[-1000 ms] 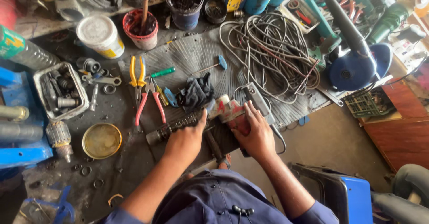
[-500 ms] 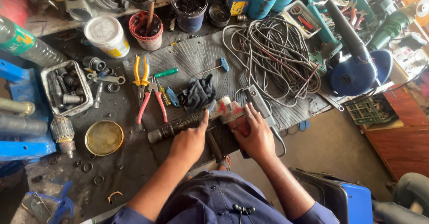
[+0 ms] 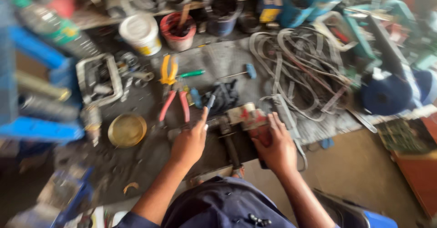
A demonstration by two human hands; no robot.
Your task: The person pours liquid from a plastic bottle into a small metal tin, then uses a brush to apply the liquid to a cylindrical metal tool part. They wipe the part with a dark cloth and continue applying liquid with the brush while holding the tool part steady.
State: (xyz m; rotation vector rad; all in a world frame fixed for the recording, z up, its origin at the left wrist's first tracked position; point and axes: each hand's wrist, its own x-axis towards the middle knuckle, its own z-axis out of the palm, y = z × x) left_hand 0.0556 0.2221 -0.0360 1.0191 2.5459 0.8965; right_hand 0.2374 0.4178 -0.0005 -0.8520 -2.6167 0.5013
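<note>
The left hand (image 3: pixel 189 142) no longer lies closed over the dark cylindrical tool body (image 3: pixel 227 139) as it does half a second and a second earlier; it now lifts off it, forefinger stretched toward twelve o'clock, its tip beside a small blue-handled tool (image 3: pixel 210 101) lying against the black cloth (image 3: pixel 225 96). The right hand (image 3: pixel 275 146) shifts slightly toward six o'clock along the red-and-silver part (image 3: pixel 246 116), its fingers now spread flatter over it. The whole view now smears with blur where both earlier views are sharp, and the bench sits lower and nearer in it.
</note>
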